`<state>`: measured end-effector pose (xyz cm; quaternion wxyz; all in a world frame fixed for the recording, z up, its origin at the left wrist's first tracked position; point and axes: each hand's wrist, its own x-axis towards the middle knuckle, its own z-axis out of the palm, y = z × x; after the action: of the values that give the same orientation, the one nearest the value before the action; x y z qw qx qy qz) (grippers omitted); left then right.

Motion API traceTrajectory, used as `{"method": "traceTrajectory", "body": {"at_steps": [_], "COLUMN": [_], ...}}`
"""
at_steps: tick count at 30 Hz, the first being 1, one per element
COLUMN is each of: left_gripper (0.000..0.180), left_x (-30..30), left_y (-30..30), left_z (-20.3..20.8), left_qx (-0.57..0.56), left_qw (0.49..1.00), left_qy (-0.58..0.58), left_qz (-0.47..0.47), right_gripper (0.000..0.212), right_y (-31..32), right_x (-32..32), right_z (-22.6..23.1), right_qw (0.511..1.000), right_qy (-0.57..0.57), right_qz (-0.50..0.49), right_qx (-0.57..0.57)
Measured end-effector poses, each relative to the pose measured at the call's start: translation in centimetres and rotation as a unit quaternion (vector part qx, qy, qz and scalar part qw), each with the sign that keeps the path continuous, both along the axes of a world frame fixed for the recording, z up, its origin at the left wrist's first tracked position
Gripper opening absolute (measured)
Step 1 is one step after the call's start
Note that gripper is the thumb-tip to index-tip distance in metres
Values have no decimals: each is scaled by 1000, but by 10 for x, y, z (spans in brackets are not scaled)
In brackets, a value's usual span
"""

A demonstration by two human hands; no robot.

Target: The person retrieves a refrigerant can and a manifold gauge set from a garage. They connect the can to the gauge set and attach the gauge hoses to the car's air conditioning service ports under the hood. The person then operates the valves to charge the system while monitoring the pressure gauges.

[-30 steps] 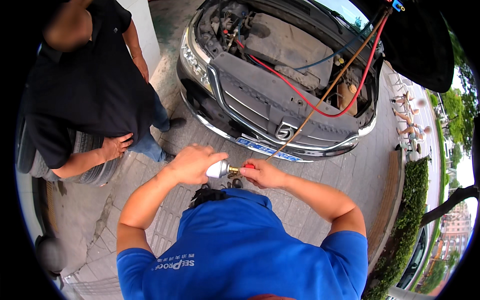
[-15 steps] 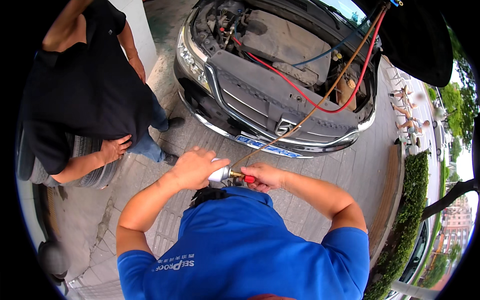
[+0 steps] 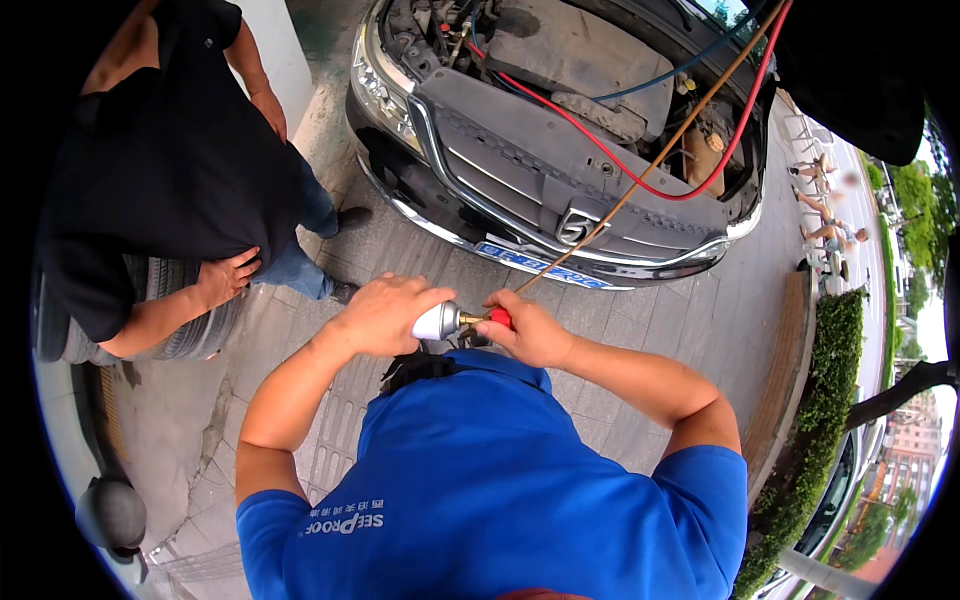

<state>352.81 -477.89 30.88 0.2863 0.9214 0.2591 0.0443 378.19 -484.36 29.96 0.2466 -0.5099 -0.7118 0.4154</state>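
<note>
My left hand is wrapped round a white spray-type can, held tilted with its top toward my right hand. A brass can tap sits on the can's top. My right hand grips the red knob of this tap, thumb against it. From near the tap a yellow-brown hose runs up across the car's front toward the raised hood. The fingertips behind the can and knob are partly hidden.
A dark car stands ahead with its engine bay exposed; a red hose and a blue hose cross it. At left a person in a black shirt stands by stacked tyres. A hedge lines the right.
Both hands, with the can and tap, have risen slightly. My right hand has turned, its thumb now over the red knob. The view has shifted a little, and the hoses appear farther right.
</note>
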Motion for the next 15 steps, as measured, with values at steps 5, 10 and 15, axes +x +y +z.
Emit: {"method": "traceTrajectory", "body": {"at_steps": [5, 10, 15], "left_gripper": [70, 68, 73], "left_x": [-2, 6, -12], "left_y": [-4, -16, 3], "left_z": [-5, 1, -7], "left_qx": [-23, 150, -27], "left_qw": [999, 987, 999], "left_qy": [20, 50, 12], "left_qz": [11, -16, 33], "right_gripper": [37, 39, 36], "right_y": [-2, -5, 1], "right_x": [7, 5, -2], "right_z": [-16, -30, -15], "right_qw": [990, 991, 960], "right_qy": [-72, 4, -191], "right_qz": [104, -23, 103], "right_qx": [67, -130, 175]}}
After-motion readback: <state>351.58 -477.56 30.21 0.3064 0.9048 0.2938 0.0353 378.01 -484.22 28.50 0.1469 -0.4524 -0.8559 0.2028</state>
